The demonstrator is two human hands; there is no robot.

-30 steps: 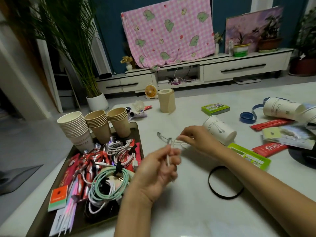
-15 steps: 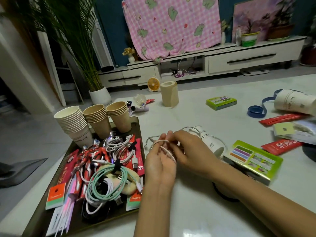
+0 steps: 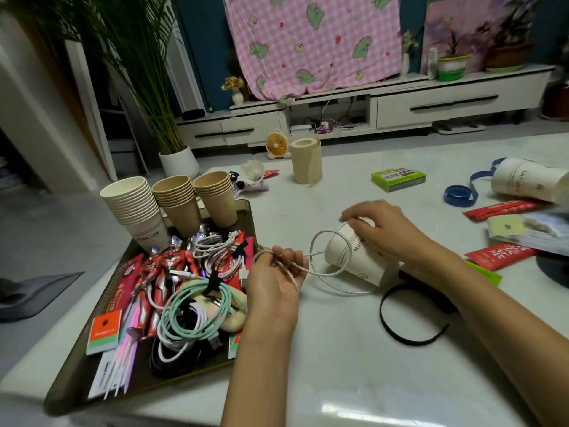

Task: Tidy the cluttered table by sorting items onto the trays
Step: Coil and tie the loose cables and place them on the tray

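Head view shows the left hand (image 3: 274,285) palm up just right of the tray (image 3: 250,217), its fingers curled round a few turns of the white cable (image 3: 312,245), which is held above the table (image 3: 338,374), not on the tray. One loop rises in front of the mouth of a paper cup (image 3: 363,266) lying on its side and runs up to the right hand (image 3: 378,229). That hand's fingertips are smeared by motion blur, so I cannot tell whether they pinch the cable or only touch it. The hand also covers part of the cup's lettering. A black band (image 3: 397,334) passes under the right forearm, its far side hidden. Another cup (image 3: 523,180) is cut off at the right edge.
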